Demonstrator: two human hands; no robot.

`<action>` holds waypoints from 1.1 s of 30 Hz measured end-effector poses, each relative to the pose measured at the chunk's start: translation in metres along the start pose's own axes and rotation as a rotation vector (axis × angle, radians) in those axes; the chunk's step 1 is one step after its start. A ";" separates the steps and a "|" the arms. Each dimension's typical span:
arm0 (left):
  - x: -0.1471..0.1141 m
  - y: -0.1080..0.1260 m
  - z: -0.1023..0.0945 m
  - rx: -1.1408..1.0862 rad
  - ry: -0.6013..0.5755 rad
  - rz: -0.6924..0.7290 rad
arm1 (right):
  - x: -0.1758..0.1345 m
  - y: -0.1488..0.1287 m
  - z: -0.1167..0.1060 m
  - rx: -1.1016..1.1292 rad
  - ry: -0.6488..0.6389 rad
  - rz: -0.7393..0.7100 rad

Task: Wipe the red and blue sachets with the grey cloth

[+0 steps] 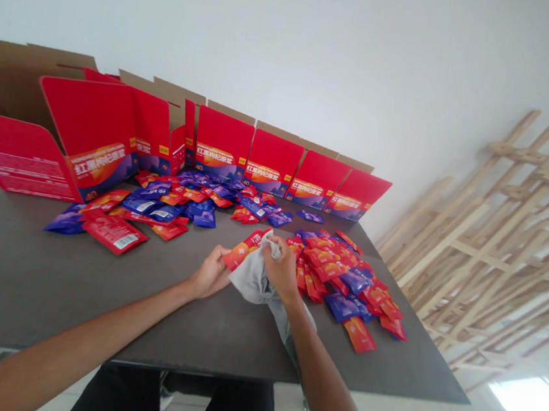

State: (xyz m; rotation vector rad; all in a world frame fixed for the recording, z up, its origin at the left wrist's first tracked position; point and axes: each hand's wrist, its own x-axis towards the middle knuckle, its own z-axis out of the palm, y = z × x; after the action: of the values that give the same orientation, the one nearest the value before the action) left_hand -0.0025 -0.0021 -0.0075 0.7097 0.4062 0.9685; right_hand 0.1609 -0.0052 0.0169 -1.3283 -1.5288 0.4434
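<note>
While left hand (211, 274) tight on sachet (240, 254), right hand (282, 270) on cloth (249, 281), open-topped boxes (224, 128), unclear inside

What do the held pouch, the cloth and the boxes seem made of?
Held pouch: smooth printed film, perhaps plastic or foil, by its thin, flat look. Cloth: soft, matt fabric, because it hangs in folds; fibre unclear. Boxes: likely cardboard, printed red outside, bare brown inside.

I stretch my left forearm (110, 316) in from the lower left, bare, its left hand (211, 274) curled in a pinch. My bare right forearm (320, 354) angles up and leftward, right hand (284, 266) tightly bunched, the 2 hands near each other.
</note>
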 end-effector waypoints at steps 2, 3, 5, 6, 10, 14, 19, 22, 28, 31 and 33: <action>0.000 0.001 -0.001 -0.004 0.013 0.012 | -0.003 -0.002 0.001 0.022 -0.095 -0.044; 0.001 0.001 -0.002 -0.008 0.019 0.011 | -0.005 -0.004 0.003 0.034 -0.176 -0.079; 0.001 0.003 -0.002 -0.008 0.022 -0.004 | -0.010 -0.007 0.006 0.052 -0.348 -0.152; 0.002 0.004 -0.002 -0.002 0.021 -0.013 | -0.012 -0.008 0.008 0.055 -0.415 -0.178; 0.002 0.005 -0.002 0.006 0.029 -0.003 | -0.014 -0.009 0.010 0.044 -0.447 -0.177; 0.002 0.003 -0.002 -0.003 0.026 -0.004 | -0.006 -0.005 0.006 0.030 -0.152 -0.055; 0.001 0.002 -0.002 0.002 0.015 -0.028 | -0.002 -0.004 0.002 0.033 -0.024 -0.024; 0.001 0.003 -0.003 -0.021 0.033 -0.026 | -0.008 -0.007 0.004 0.053 -0.265 -0.115; 0.003 0.004 -0.006 -0.069 0.036 -0.031 | -0.016 -0.010 0.009 0.081 -0.542 -0.231; 0.002 0.004 -0.005 -0.083 0.010 -0.029 | -0.010 -0.006 0.008 0.068 -0.325 -0.148; 0.002 0.003 -0.005 -0.092 -0.027 -0.022 | -0.005 -0.003 0.005 0.048 -0.149 -0.070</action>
State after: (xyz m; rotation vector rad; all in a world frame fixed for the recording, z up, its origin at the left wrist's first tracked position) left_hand -0.0066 0.0022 -0.0091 0.6331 0.3428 0.9497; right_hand 0.1543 -0.0092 0.0147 -1.2228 -1.6719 0.5415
